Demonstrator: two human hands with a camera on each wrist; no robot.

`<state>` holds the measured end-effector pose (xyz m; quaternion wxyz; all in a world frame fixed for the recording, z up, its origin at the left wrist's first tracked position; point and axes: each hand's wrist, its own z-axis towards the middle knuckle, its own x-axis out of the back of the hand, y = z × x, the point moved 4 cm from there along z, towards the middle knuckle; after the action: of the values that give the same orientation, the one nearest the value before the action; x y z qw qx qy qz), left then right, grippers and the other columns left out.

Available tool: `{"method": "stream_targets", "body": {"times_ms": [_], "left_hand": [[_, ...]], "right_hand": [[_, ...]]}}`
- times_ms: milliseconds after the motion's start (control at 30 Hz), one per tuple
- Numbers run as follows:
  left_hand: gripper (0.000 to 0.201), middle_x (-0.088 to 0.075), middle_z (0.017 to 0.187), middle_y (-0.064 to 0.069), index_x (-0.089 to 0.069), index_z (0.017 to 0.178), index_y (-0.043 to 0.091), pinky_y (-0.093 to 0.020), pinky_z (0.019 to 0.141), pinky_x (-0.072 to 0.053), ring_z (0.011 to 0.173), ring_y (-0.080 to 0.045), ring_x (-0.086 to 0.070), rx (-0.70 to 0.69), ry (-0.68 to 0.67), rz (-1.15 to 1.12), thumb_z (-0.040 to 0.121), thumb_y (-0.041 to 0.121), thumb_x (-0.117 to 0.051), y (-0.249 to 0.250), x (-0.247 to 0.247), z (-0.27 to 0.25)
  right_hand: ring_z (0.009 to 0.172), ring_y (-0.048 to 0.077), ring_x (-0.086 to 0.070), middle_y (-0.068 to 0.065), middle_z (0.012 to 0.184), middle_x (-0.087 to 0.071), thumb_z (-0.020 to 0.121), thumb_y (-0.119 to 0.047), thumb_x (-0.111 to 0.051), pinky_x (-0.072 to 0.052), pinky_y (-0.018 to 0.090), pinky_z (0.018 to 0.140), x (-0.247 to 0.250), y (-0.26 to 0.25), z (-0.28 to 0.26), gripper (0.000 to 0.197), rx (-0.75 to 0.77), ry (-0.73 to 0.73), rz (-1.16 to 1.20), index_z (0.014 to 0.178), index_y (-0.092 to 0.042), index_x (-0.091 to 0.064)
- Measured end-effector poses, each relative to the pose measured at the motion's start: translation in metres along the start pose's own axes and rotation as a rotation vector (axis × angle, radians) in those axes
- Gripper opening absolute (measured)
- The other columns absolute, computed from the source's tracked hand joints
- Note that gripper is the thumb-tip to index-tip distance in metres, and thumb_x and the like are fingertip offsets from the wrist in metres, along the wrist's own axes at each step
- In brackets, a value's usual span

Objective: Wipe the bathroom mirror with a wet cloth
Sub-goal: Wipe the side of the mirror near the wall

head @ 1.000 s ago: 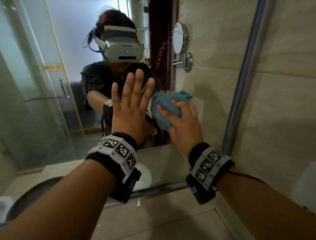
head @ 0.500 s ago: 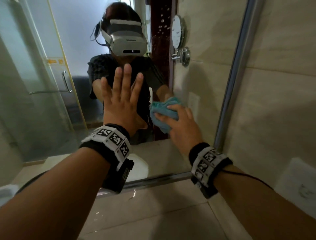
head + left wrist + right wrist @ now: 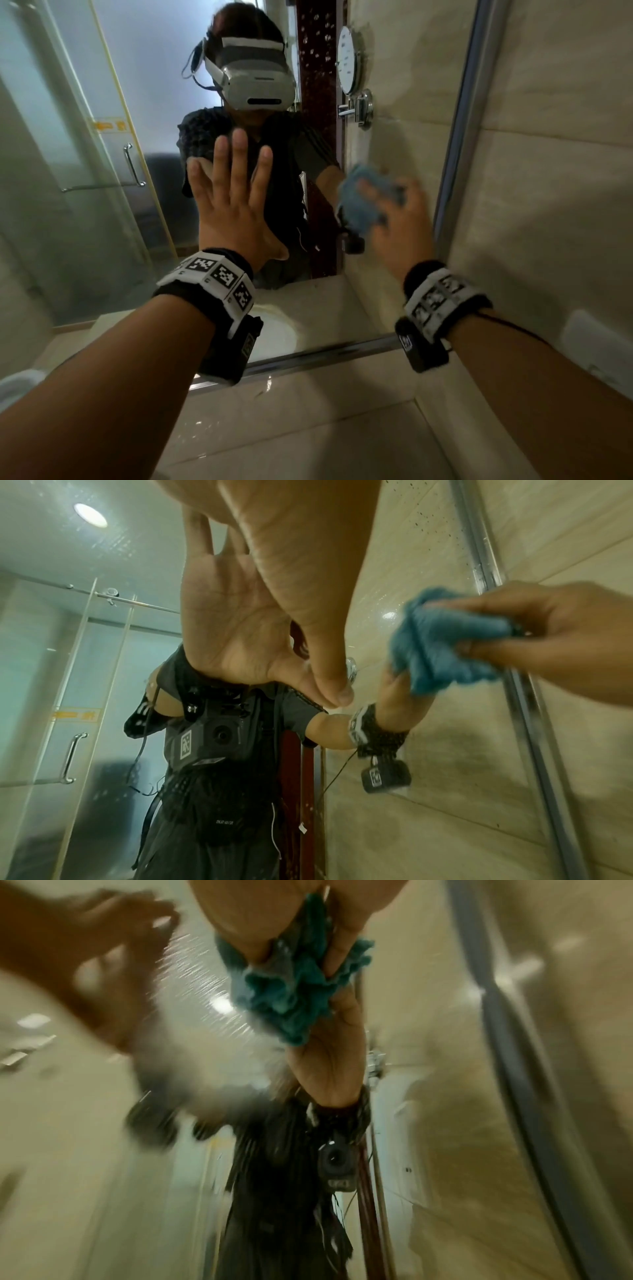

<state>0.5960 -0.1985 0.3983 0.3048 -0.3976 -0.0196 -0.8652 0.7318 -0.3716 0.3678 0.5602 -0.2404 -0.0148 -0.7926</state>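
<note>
Two hands meet the mirror [image 3: 85,222]: left hand [image 3: 236,209] flat, fingers spread; right hand [image 3: 399,222], just beside it, grips the bunched cloth [image 3: 363,202] against the glass.

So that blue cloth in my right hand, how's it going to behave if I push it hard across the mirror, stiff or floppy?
Probably floppy: the blue cloth sits bunched in soft folds where the right hand grips it. It will likely flatten and shift under pressure rather than hold shape. Loose edges hanging below the fingers may drag across the mirror.
</note>
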Motion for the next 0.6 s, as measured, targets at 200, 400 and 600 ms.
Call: {"method": "stream_targets", "body": {"times_ms": [200, 400, 600], "left_hand": [[0.146, 0.023, 0.153, -0.015, 0.031, 0.141, 0.019, -0.054, 0.106, 0.019, 0.142, -0.035, 0.017, 0.006, -0.009, 0.005, 0.052, 0.073, -0.071, 0.001, -0.001, -0.001], [0.149, 0.023, 0.152, -0.015, 0.028, 0.144, 0.018, -0.056, 0.108, 0.014, 0.142, -0.035, 0.015, 0.003, 0.004, -0.003, 0.048, 0.075, -0.072, -0.001, -0.004, 0.001], [0.149, 0.03, 0.148, -0.015, 0.032, 0.141, 0.018, -0.059, 0.11, 0.007, 0.138, -0.033, 0.022, 0.002, 0.003, 0.025, 0.049, 0.078, -0.067, -0.002, -0.009, 0.001]], "right_hand": [[0.123, 0.027, -0.035, 0.015, 0.137, -0.031, 0.092, -0.012, -0.052, -0.027, 0.023, 0.105, 0.01, 0.003, 0.008, 0.054, -0.401, 0.179, -0.05, 0.141, -0.029, -0.038], [0.116, 0.028, -0.042, 0.011, 0.127, -0.038, 0.081, 0.001, -0.063, -0.032, 0.024, 0.101, 0.003, 0.014, -0.017, 0.055, -0.086, -0.015, 0.011, 0.13, -0.024, -0.055], [0.114, 0.033, -0.042, 0.019, 0.129, -0.041, 0.086, -0.012, -0.056, -0.036, 0.036, 0.096, -0.002, 0.012, -0.017, 0.053, -0.389, 0.158, -0.02, 0.135, -0.031, -0.047]]}}
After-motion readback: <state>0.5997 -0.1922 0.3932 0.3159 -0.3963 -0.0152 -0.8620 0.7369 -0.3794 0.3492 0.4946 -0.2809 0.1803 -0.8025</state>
